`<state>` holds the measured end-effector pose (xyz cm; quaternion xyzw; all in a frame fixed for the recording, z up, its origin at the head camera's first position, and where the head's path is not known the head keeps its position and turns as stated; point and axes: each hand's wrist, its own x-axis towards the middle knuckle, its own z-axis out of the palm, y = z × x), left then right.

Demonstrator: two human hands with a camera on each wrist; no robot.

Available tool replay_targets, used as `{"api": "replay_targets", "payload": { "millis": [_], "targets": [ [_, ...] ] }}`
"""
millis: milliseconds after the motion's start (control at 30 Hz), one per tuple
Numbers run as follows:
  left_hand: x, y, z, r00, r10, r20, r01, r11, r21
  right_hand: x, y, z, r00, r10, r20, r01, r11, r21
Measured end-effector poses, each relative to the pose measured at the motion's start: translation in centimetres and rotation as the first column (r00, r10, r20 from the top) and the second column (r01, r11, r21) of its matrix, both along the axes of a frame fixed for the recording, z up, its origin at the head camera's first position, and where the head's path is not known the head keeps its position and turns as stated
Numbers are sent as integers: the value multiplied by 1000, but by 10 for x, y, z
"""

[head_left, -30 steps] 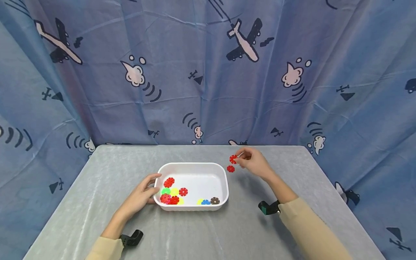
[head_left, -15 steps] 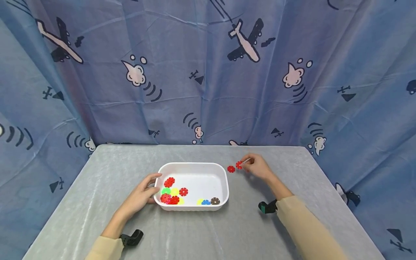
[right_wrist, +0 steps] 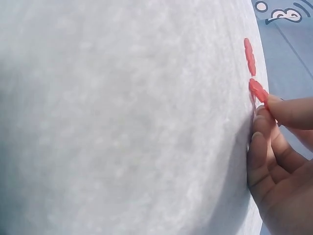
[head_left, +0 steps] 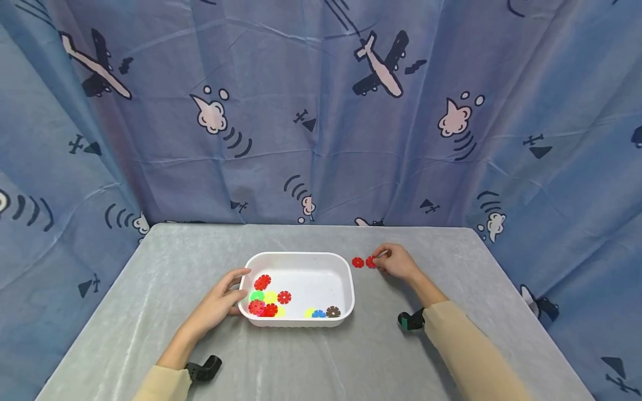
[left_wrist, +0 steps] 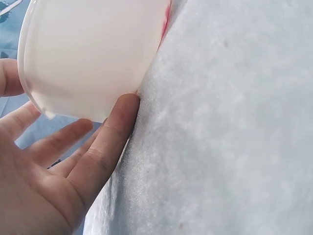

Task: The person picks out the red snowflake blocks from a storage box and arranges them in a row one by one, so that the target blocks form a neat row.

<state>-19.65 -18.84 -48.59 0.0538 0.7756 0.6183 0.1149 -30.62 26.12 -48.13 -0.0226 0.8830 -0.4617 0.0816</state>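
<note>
My right hand (head_left: 396,262) is low over the table, right of a white plastic tray (head_left: 301,322). Between thumb and fingertips it pinches a red snowflake disc (head_left: 370,262), tilted in the right wrist view. A second red snowflake disc (head_left: 358,262) lies on the table just left of it; the two nearly touch. My left hand (head_left: 215,303) is at the tray's left end. Its fairly straight, spread fingers (left_wrist: 100,152) touch the outer wall, and one digit reaches the rim. Inside the tray are several snowflake discs in red, green, yellow, blue and brown, mostly at the left.
A grey cloth-covered table (head_left: 296,362) carries the tray. Behind it and along both sides hangs a blue curtain (head_left: 271,111) printed with planes. Each wrist bears a black camera mount, the left one (head_left: 203,368) above the table near the front.
My right hand has brought its red disc nearer and slightly rightward, from above the lying disc to beside it at its right. My left hand and the tray stay put.
</note>
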Motion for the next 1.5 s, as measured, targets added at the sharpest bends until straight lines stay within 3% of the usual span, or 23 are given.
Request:
{"api": "replay_targets", "payload": {
  "millis": [200,433,767,1100,1500],
  "targets": [
    [1,0,2,1000,-20,-6,20,1000,23,0,0,0,1000,-11,0,11,998,59],
    [1,0,2,1000,-22,-9,22,999,25,2,2,5,998,-31,-60,38,994,107],
    [0,-1,3,1000,-14,-7,14,1000,0,20,-9,45,987,6,-161,7,997,80],
    [0,-1,2,1000,-25,-14,25,1000,10,48,-37,87,959,26,-282,-22,1000,15],
    [-1,0,2,1000,-9,6,9,1000,-10,67,-84,92,932,75,-353,-87,996,-17]
  ]
}}
